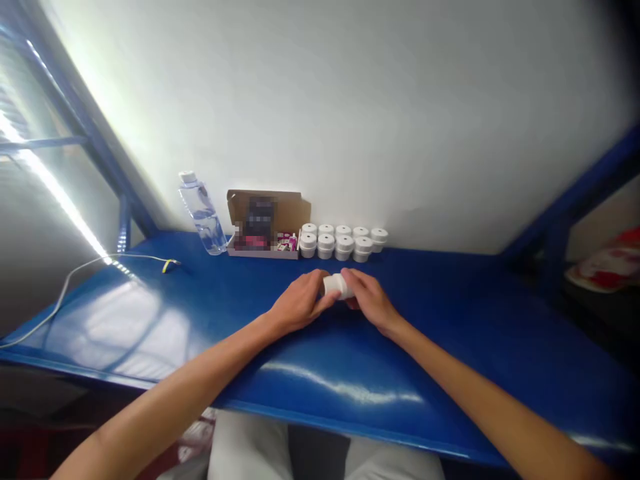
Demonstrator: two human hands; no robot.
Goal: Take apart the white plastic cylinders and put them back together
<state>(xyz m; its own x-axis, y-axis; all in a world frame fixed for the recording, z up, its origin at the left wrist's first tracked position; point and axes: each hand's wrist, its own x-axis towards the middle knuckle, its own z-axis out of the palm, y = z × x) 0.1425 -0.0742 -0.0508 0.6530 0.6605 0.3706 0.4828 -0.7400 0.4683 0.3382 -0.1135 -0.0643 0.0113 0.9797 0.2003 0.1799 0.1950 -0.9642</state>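
A small white container (pixel 336 285) lies on its side between my two hands, above the middle of the blue table (pixel 310 360). My left hand (pixel 303 301) grips its left end, and the fingers of my right hand (pixel 369 298) are wrapped round its right end. Behind my hands, several similar white containers (pixel 344 247) stand upright in two rows against the wall. Just left of them is an open cardboard box (pixel 265 253) with small pink and white items inside.
A clear bottle (pixel 204 217) of liquid leans at the back left. A white cable (pixel 75 270) with a yellow tag runs across the table's left side. Blue metal frame bars rise at both sides, and a white wall (pixel 350 120) stands behind.
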